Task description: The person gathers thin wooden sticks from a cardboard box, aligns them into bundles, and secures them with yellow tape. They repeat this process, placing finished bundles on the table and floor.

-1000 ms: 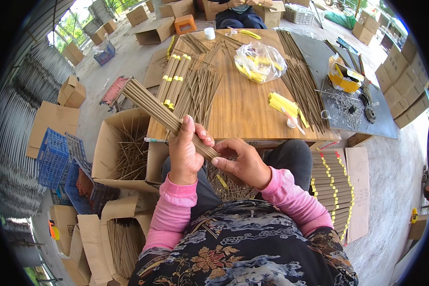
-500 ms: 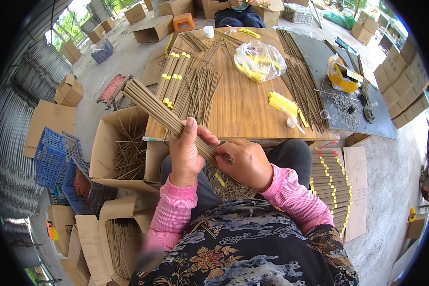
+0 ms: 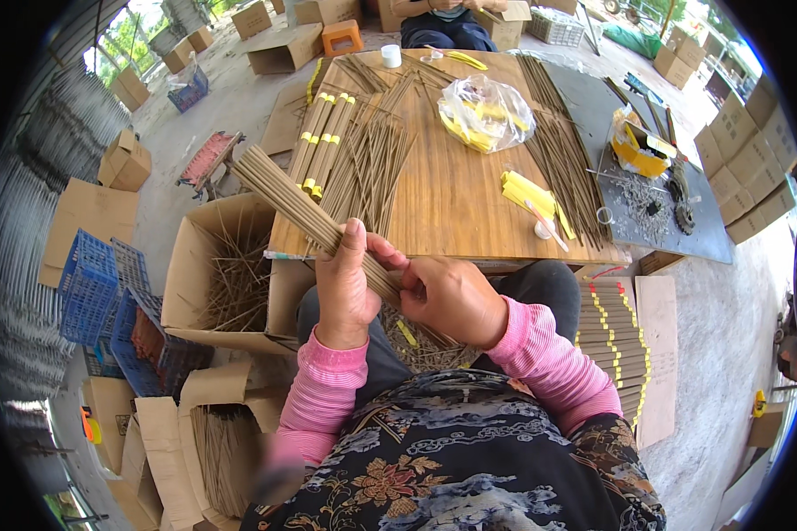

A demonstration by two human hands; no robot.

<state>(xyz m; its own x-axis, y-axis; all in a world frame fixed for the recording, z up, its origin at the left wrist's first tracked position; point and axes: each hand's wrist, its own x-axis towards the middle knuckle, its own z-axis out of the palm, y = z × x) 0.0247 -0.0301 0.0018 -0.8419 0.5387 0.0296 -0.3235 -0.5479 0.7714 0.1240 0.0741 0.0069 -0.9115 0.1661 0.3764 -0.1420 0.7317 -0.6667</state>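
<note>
1. Incense sticks (image 3: 285,193) in a slanting brown bundle reach up-left from the frame's centre.
2. Our left hand (image 3: 348,288) grasps them, fingers wrapped round.
3. Our right hand (image 3: 456,301) curls at their lower end; we cannot tell whether its fingers grip.
4. We see yellow-banded bundles (image 3: 329,139) on the wooden table (image 3: 452,199), toward the frame's upper left.

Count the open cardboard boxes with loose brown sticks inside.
2: the larger box by the table's near left corner, and the lower box beside the left sleeve. Others may be hidden.
</note>
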